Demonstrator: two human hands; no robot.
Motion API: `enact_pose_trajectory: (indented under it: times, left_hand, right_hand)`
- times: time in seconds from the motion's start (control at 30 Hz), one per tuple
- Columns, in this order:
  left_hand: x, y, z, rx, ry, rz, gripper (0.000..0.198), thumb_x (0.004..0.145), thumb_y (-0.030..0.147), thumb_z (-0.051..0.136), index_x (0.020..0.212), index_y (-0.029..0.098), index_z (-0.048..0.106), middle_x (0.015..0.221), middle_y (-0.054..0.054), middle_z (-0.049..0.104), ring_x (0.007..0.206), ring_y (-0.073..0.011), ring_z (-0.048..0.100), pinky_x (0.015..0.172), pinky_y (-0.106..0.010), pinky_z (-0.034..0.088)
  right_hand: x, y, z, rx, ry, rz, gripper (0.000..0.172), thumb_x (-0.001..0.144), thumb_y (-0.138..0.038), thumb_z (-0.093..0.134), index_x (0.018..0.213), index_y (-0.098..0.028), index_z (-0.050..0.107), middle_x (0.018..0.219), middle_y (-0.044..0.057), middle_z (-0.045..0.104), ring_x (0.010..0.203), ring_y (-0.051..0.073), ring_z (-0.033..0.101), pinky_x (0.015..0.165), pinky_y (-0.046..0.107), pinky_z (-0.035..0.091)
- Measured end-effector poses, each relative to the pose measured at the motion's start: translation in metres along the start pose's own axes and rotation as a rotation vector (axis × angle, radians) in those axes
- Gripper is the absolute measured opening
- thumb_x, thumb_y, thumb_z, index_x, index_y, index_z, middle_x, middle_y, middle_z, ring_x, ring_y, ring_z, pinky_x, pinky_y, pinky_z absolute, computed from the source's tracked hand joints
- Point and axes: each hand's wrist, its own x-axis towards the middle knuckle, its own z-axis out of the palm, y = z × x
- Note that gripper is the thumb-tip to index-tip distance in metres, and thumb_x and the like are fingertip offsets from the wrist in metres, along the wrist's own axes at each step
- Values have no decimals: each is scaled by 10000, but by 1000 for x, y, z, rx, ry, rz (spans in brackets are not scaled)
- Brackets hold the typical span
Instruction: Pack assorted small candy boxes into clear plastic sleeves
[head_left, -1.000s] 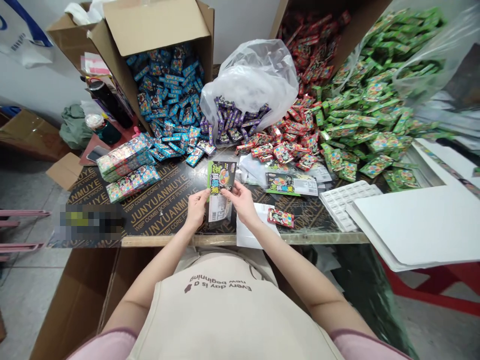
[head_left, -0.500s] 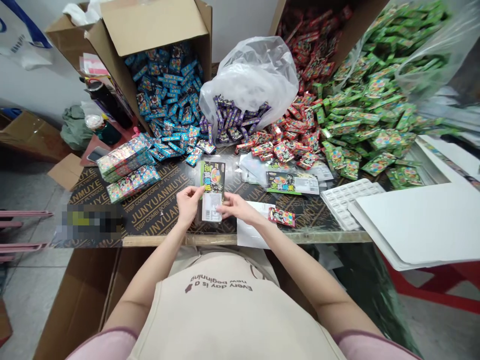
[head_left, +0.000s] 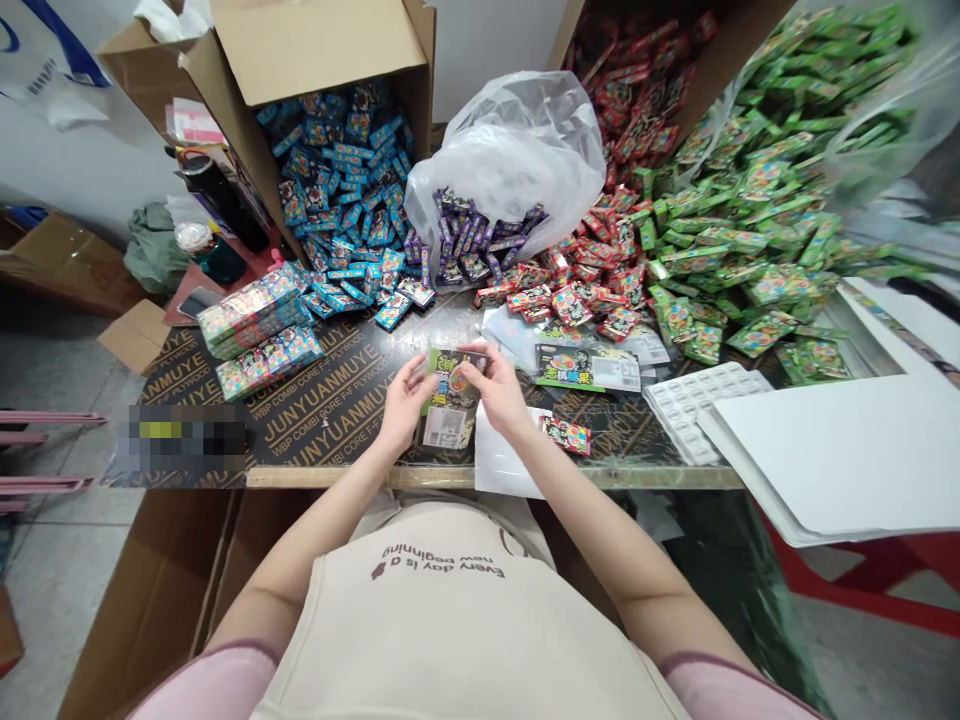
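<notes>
A flat green-and-black printed plastic packet [head_left: 448, 425], with a pale barcode panel at its lower end, is held just above the table near its front edge. My left hand [head_left: 406, 402] pinches its left edge, thumb on the front. Gripping its upper right side is my right hand [head_left: 501, 392], thumb across the printed face. Beneath my right wrist lies a white sheet [head_left: 504, 465]. Beside that wrist is a small red candy packet [head_left: 565, 435]. More printed packets [head_left: 587, 368] lie flat to the right.
Blue candy packets [head_left: 345, 190] spill from a carton at the back left. Purple packets [head_left: 476, 237] sit in a clear bag; red packets [head_left: 574, 300] and green packets [head_left: 750, 240] are heaped rightward. Stacked candy boxes [head_left: 259, 335] stand left, white boards [head_left: 840, 450] right.
The printed packet has moved slightly right and tilted. My right hand has shifted from its lower right edge up to its upper right side; my left hand has moved right with it.
</notes>
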Motion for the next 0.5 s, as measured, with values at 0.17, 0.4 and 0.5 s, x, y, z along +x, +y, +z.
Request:
enact_pose_trajectory:
  times: [0.17, 0.4, 0.5]
  left_hand:
    - [0, 13, 24, -242, 201, -111, 442, 646, 551, 741, 779, 135, 675, 712, -35, 701, 775, -201, 689, 763, -315, 525]
    - [-5, 31, 10, -163, 110, -186, 263, 578, 364, 775, 691, 135, 711, 710, -43, 725, 740, -181, 686, 740, -286, 521]
    - [-11, 46, 1, 59, 32, -20, 256, 569, 254, 785, 812, 176, 756, 806, -37, 754, 750, -178, 694, 759, -299, 529]
  right_hand:
    - [-21, 10, 35, 39, 270, -40, 536, 885, -649, 346, 852, -208, 649, 820, 40, 672, 835, 195, 631, 781, 334, 507]
    - [-15, -9, 24, 127, 68, 26, 209, 742, -369, 570, 685, -201, 682, 785, 35, 719, 848, 228, 668, 806, 368, 508]
    - [-9, -17, 7, 154, -77, 101, 141, 657, -321, 714, 745, -211, 707, 782, 25, 736, 782, 213, 686, 743, 356, 531]
